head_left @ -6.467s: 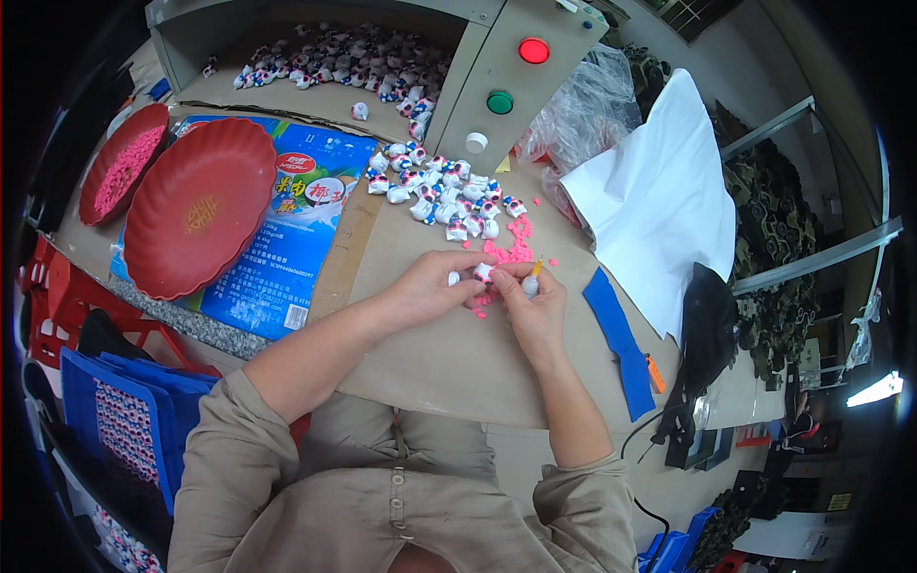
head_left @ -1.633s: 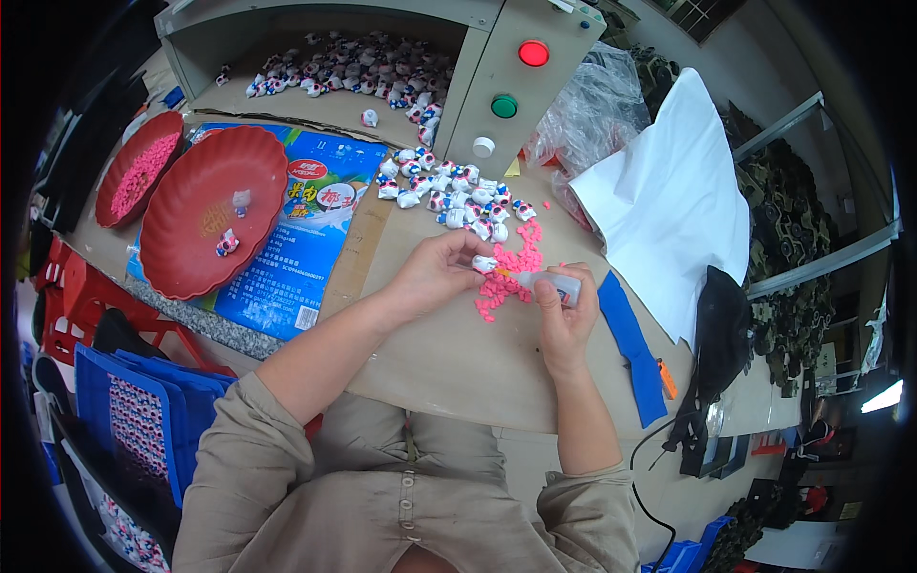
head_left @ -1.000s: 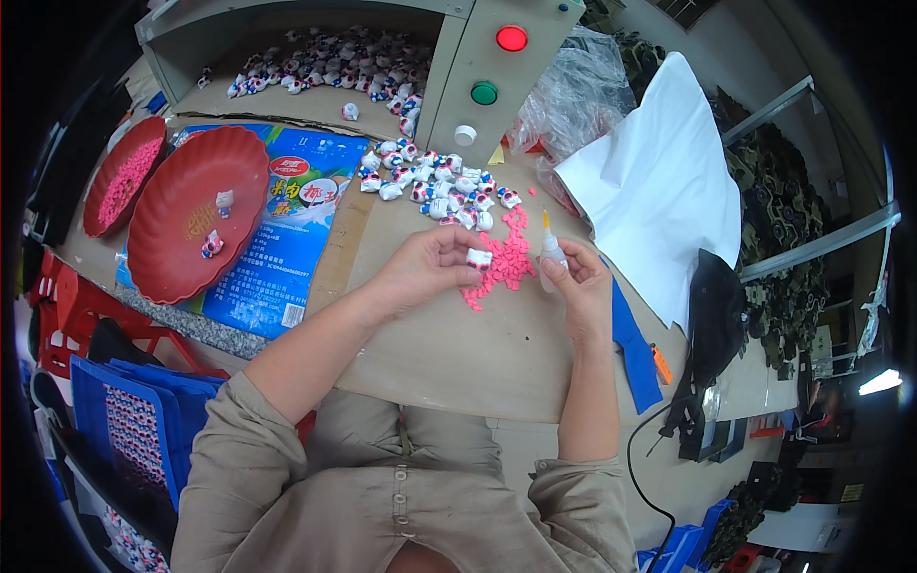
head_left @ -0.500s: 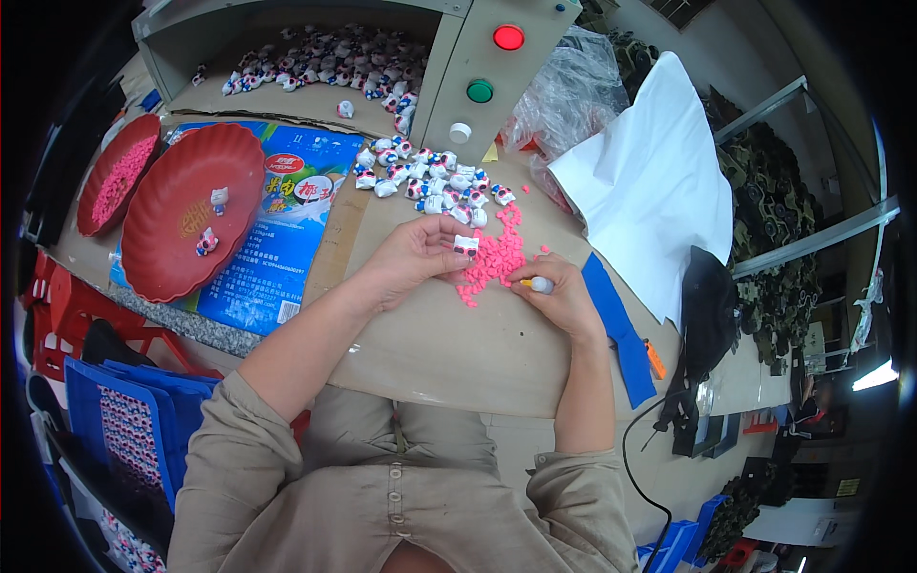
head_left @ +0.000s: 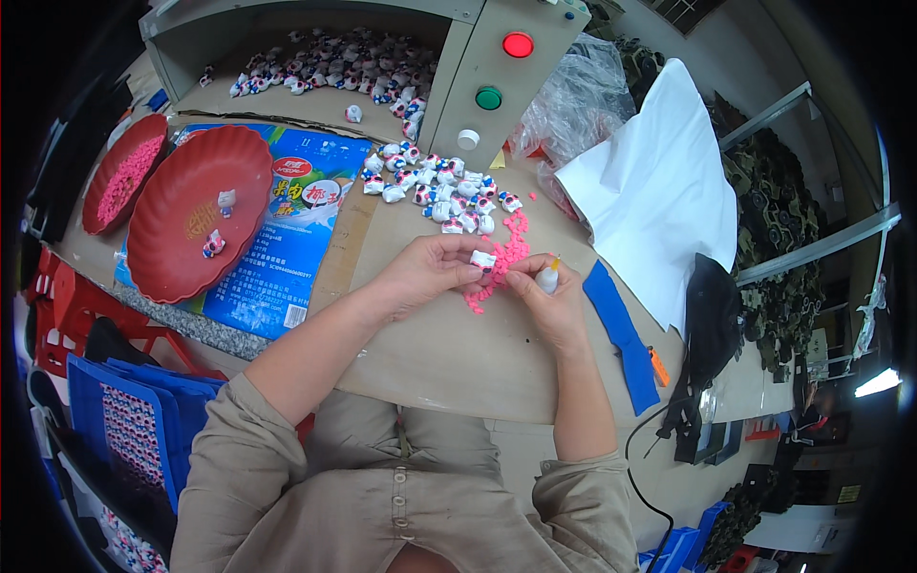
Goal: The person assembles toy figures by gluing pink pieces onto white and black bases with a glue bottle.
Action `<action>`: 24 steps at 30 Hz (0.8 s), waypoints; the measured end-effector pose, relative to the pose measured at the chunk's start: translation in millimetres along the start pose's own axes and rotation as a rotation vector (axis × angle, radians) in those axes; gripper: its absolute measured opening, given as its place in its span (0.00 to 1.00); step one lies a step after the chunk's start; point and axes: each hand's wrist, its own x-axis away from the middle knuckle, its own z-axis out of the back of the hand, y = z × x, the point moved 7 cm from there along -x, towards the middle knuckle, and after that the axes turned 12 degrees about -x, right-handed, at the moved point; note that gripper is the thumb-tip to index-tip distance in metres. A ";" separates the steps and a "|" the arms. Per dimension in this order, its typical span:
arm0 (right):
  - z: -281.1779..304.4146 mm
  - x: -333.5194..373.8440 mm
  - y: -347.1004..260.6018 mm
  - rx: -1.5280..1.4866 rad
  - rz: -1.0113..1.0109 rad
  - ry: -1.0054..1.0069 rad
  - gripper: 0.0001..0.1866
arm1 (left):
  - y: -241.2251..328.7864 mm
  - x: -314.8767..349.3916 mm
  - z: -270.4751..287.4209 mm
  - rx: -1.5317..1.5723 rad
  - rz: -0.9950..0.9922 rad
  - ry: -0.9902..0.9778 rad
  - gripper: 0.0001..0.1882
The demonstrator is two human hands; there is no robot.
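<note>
Between the thumb and fingers of my left hand [head_left: 426, 277] is a small white figurine [head_left: 482, 261] with pink and dark marks. My right hand [head_left: 557, 310] grips a small white squeeze bottle [head_left: 547, 280] with a yellowish tip pointing up and away. Its thumb and forefinger meet close beside the figurine; whether a small piece is pinched there, I cannot tell. Under and beyond both hands lies a loose heap of small pink pieces [head_left: 516, 229], partly hidden by them. Just past that, several similar figurines [head_left: 439, 191] lie in a cluster.
Left, a red scalloped bowl [head_left: 158, 220] holds two figurines, beside another red bowl [head_left: 94, 191] of pink pieces. Both are near blue printed cardboard [head_left: 306, 229]. Behind stands a grey machine [head_left: 458, 95] with figurines inside. A blue strip [head_left: 621, 334], orange tool [head_left: 659, 367] and white sheet [head_left: 650, 201] lie right.
My right hand has come left, up to the figurine. The bottle in it has swung from pointing left to pointing upward. The view has shifted slightly.
</note>
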 end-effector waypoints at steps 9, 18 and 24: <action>-3.8 -0.8 9.5 -0.157 -0.004 0.008 0.05 | 6.0 1.7 -2.3 -0.055 -0.035 0.020 0.16; -10.3 -2.2 20.3 -0.249 -0.077 0.055 0.06 | 2.0 -0.9 -5.1 -0.143 -0.050 -0.005 0.16; -13.4 -1.4 20.6 -0.235 -0.094 0.066 0.06 | -2.1 -2.1 -4.3 -0.130 -0.054 0.000 0.16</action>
